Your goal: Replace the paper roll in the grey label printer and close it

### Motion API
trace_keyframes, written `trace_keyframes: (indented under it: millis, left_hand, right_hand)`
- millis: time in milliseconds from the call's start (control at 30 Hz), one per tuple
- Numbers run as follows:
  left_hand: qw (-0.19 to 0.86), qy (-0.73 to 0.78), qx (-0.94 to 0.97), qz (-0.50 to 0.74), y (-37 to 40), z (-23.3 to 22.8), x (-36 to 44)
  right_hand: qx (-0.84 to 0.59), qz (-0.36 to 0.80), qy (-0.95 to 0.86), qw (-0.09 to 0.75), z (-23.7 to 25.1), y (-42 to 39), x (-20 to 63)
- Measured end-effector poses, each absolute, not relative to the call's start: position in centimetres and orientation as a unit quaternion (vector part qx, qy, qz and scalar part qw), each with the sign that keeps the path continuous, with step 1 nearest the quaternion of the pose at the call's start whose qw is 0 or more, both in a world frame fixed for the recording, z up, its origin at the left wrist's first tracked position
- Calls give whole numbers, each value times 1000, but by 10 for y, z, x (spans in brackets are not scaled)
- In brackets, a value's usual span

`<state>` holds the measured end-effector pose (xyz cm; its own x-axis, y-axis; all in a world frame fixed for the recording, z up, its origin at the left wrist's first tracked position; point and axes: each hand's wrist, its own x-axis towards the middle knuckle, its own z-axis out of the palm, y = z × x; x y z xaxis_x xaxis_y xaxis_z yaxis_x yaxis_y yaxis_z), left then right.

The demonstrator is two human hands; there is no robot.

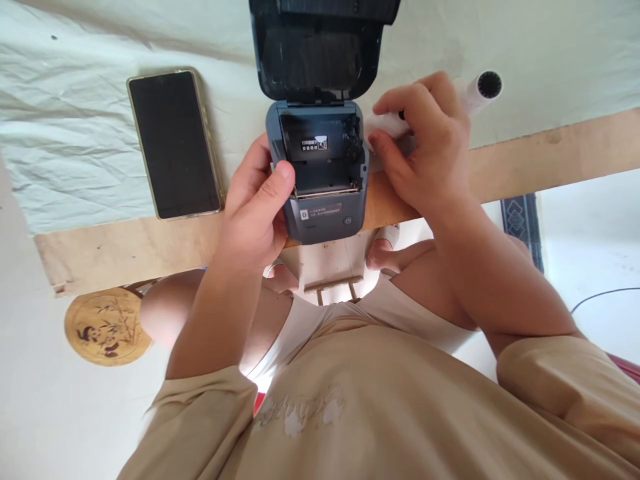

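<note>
Running under and beyond both grips is the surface (530,152), a wooden top mostly covered by a pale, wrinkled cloth (95,40); bare wood shows along the near edge. The left grip (255,207) is clasped on a dark blue-grey printer (320,230), thumb over its left rim, fingers behind its side. The printer extends to the right of that grip, its near end jutting past the wooden edge; whether it rests on the surface cannot be told. Just beside the left grip, to its left, a phone (175,143) in a clear case lies with its dark screen up. The printer's black lid (317,60) stands open beyond the left grip, its far end cut off. Right of the left thumb, the open compartment (327,175) shows dark walls; the thumb tip overlaps its left rim.

Beside the printer, the right grip (433,147) bends around a white roll (387,125), thumb and forefinger on either side; whether it is firmly clasped cannot be told. Past its knuckles shows a white cylinder (475,97) with a dark, toothed core; the hand hides whether the two connect. Smaller are the printed label (314,143) inside the compartment and, nearest, the power button (349,221).
</note>
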<state>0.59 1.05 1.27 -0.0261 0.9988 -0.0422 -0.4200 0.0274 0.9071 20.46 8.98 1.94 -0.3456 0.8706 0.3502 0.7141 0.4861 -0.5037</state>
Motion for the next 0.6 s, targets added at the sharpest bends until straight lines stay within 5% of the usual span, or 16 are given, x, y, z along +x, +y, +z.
trace_keyframes:
  millis: [600]
  left_hand:
    - [605, 375, 362, 602, 11, 10, 3]
  right_hand:
    - [-463, 82, -829, 304, 14, 91, 207]
